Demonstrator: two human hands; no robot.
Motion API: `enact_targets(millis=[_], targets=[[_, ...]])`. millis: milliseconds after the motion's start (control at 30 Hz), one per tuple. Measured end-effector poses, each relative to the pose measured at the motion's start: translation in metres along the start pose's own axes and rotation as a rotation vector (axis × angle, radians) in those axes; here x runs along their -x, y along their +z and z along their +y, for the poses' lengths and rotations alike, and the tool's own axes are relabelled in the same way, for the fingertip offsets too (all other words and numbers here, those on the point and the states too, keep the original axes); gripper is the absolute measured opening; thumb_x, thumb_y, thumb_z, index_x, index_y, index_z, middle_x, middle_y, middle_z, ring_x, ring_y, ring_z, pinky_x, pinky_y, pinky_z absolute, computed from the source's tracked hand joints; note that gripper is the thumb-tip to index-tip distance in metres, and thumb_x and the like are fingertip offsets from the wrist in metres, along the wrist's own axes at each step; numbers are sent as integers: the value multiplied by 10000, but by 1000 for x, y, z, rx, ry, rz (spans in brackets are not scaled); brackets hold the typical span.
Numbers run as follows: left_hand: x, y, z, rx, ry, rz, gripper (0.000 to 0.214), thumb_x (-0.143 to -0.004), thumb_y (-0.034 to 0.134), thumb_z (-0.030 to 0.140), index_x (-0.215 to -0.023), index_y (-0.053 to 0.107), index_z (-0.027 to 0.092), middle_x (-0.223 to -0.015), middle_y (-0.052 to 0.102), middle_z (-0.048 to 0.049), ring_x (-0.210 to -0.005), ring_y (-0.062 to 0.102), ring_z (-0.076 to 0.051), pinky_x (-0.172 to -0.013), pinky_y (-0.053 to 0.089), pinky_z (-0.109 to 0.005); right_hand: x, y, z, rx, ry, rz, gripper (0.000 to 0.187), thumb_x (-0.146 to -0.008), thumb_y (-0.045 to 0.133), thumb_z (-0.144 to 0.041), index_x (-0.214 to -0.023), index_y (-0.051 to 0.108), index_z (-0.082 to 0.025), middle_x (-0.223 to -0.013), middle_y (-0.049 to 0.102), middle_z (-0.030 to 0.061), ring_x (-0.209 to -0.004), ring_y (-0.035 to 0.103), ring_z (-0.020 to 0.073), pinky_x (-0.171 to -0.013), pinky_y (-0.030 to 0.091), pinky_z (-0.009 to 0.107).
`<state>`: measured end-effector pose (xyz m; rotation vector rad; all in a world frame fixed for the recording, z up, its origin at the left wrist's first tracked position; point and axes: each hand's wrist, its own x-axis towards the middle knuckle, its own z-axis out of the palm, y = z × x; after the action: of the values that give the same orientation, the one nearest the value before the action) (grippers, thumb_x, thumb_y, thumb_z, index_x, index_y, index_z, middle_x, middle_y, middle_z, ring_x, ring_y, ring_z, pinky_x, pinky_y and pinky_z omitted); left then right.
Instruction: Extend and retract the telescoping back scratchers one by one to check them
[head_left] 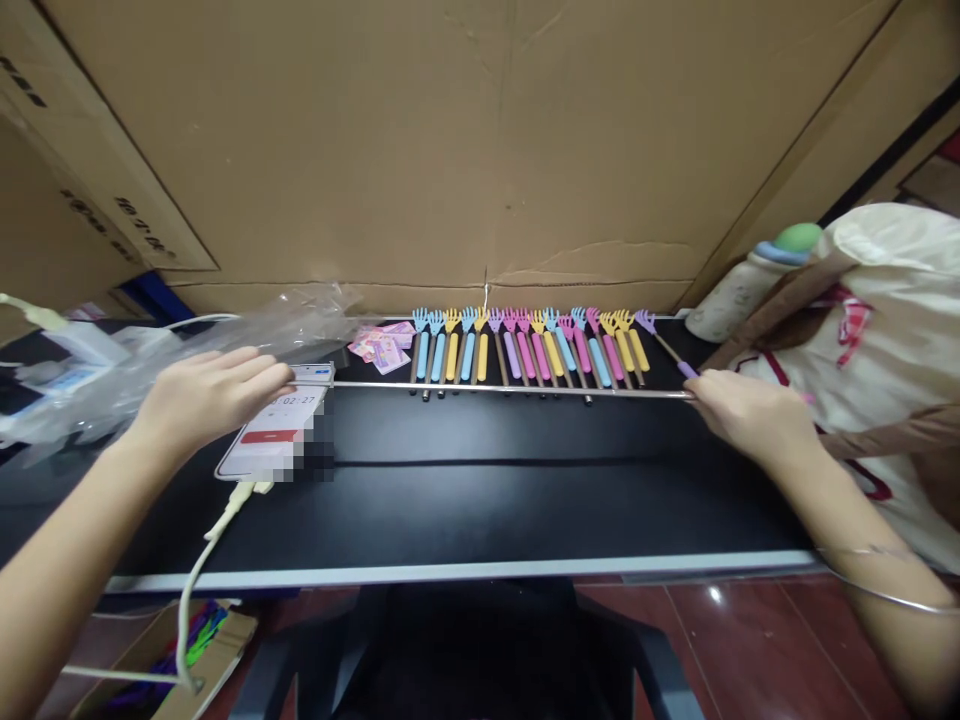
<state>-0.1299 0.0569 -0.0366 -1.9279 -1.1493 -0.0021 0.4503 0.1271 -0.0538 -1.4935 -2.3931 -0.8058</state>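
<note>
A thin metal telescopic rod (480,388), drawn out long, runs level between my two hands just above the black table. My left hand (217,395) is closed at its left end, over a phone (281,425) showing a timer. My right hand (750,415) is closed around the other end, the fingers hiding the grip. By its fingertips is a purple back scratcher (646,322), its claw pointing away from me; whether the hand touches it I cannot tell. Behind the rod lie several back scratchers (525,350) in a row, with blue, yellow, pink and purple claws and handles.
Printed cards (382,347) and clear plastic bags (277,320) lie left of the row. A cable (196,580) hangs from the phone over the table edge. A bottle (739,295) and a cream bag (892,330) stand right. Cardboard (480,150) rises behind; a chair (465,650) is below.
</note>
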Motion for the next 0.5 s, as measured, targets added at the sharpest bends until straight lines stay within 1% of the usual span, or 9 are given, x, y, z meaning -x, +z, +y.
enact_targets(millis=[100,167,233,300,400,433,500], targets=[[12,0,-11,16,-66,35,311,-971,423,354,-706,522,225,-634,552,22,-671,478,-148,-565,305,-243,9,1,19,78,-50,-45,283,-948,436,-316,-794,634,-185,-764,654,87,-703,529,144,-568,261,267],[15,-1,-15,78,-88,56,325,-965,436,382,-695,529,226,-611,545,25,-655,466,-148,-562,300,-243,12,3,24,105,-63,-50,287,-956,436,-318,-824,649,-177,-767,651,96,-720,533,141,-572,266,266],[17,-1,-17,118,-78,66,320,-963,445,378,-697,545,230,-599,548,31,-652,468,-144,-561,297,-242,12,5,27,132,-112,-31,279,-960,443,-309,-856,662,-170,-783,652,98,-735,540,135,-582,276,258],[20,0,-18,87,-53,69,307,-971,433,351,-719,568,238,-603,560,34,-658,478,-143,-562,301,-236,11,9,28,173,-183,76,292,-966,427,-280,-829,659,-170,-747,641,77,-697,528,124,-570,275,245],[27,2,-19,-25,4,94,268,-972,440,311,-768,600,242,-613,573,35,-667,490,-148,-562,312,-229,9,11,28,255,-291,314,332,-969,400,-231,-736,628,-169,-618,572,32,-604,479,119,-522,248,237],[31,3,-20,-49,24,105,247,-966,455,301,-784,607,238,-619,579,34,-671,495,-151,-564,316,-229,9,11,27,273,-319,365,333,-969,402,-226,-725,622,-168,-594,552,24,-590,470,121,-513,243,236],[38,4,-20,-61,38,116,210,-956,480,303,-820,621,226,-645,601,27,-688,514,-158,-568,325,-233,12,9,26,261,-339,389,337,-977,413,-257,-727,619,-163,-599,550,20,-590,480,122,-514,257,225]])
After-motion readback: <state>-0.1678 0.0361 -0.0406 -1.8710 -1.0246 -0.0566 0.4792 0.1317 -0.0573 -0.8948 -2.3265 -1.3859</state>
